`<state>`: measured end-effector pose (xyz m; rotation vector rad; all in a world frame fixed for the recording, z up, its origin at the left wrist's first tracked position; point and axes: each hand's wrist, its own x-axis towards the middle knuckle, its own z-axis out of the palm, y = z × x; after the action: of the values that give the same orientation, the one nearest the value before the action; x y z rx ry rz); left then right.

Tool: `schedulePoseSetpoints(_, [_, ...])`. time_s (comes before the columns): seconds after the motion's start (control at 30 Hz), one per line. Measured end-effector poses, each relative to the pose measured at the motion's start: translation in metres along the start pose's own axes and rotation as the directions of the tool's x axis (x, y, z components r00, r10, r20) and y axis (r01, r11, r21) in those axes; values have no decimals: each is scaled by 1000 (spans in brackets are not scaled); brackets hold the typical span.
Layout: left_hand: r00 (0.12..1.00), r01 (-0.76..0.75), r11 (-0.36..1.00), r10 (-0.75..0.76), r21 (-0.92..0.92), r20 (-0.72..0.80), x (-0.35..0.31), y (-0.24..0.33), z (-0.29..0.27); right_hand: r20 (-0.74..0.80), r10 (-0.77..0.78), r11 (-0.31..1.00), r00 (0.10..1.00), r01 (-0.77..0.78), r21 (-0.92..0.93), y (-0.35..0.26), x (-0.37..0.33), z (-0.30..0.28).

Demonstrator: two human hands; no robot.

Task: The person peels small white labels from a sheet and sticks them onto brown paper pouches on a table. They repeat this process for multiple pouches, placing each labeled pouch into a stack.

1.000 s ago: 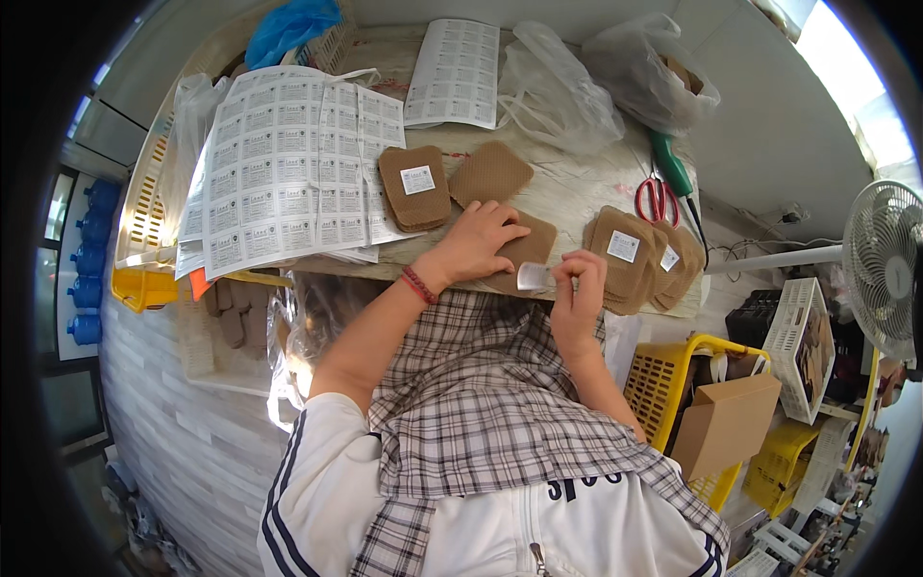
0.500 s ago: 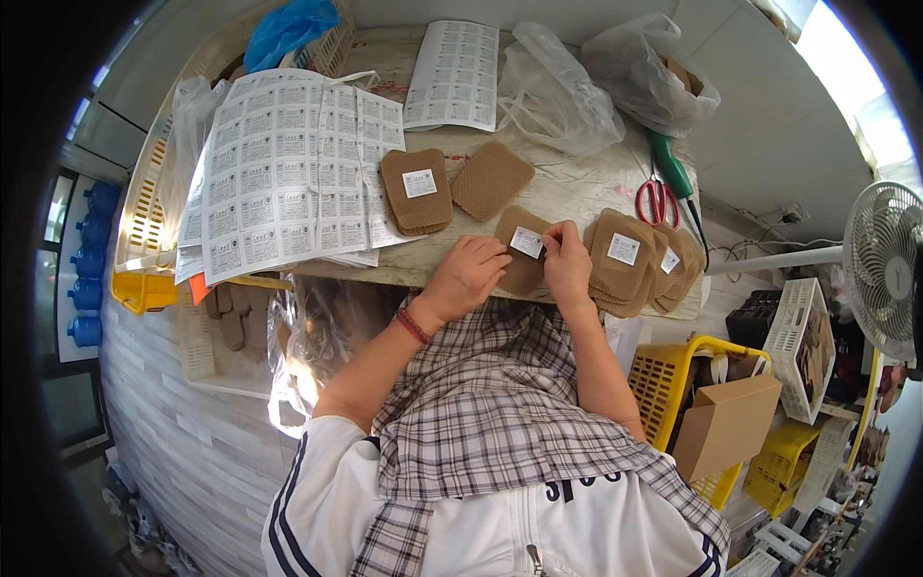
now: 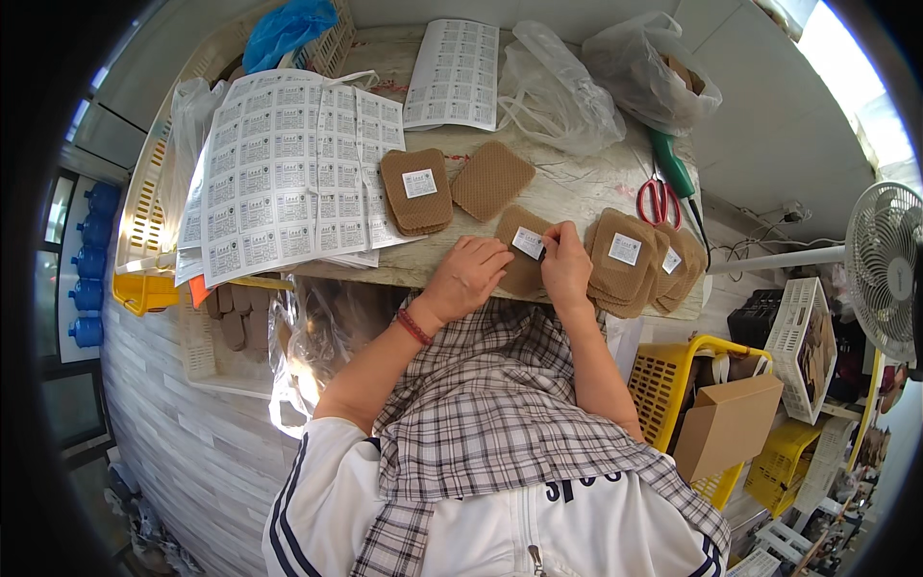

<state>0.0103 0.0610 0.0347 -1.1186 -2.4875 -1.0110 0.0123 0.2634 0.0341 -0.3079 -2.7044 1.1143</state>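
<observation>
At the table's near edge lies a brown textured pad (image 3: 519,277) with rounded corners, bearing a small white label (image 3: 527,243). My left hand (image 3: 469,277) has its fingers bent together over the pad's left side, gripping it there. Thumb and fingertips of my right hand (image 3: 565,262) pinch at the label's right edge. Beside that hand stands a labelled stack of brown pads (image 3: 618,264), with another stack (image 3: 679,269) fanned behind it. Farther left are a labelled stack (image 3: 416,192) and an unlabelled pad (image 3: 492,181). Large label sheets (image 3: 279,173) cover the table's left part.
Red-handled scissors (image 3: 659,204) and a green-handled tool (image 3: 670,163) with a black cord lie at the right. Clear plastic bags (image 3: 558,91) and another label sheet (image 3: 452,72) are at the back. A yellow basket (image 3: 659,385) stands below right, near a white fan (image 3: 880,269).
Almost nothing differs. The right fingertips have shifted very slightly at the label's edge; the left hand and the pad stay in place.
</observation>
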Motion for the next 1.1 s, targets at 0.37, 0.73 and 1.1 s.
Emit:
schedulePoseSetpoints(0.37, [998, 1, 999, -4, 51, 61, 1, 3, -2, 3, -22, 1000, 1000, 22, -18, -3, -3, 0])
schedulePoseSetpoints(0.73, [998, -38, 996, 35, 82, 45, 1, 2, 0, -98, -298, 925, 950, 262, -274, -8, -14, 11])
schedulePoseSetpoints(1.1, [998, -55, 992, 52, 116, 26, 6, 2, 3, -83, -206, 936, 975, 172, -309, 6, -9, 22])
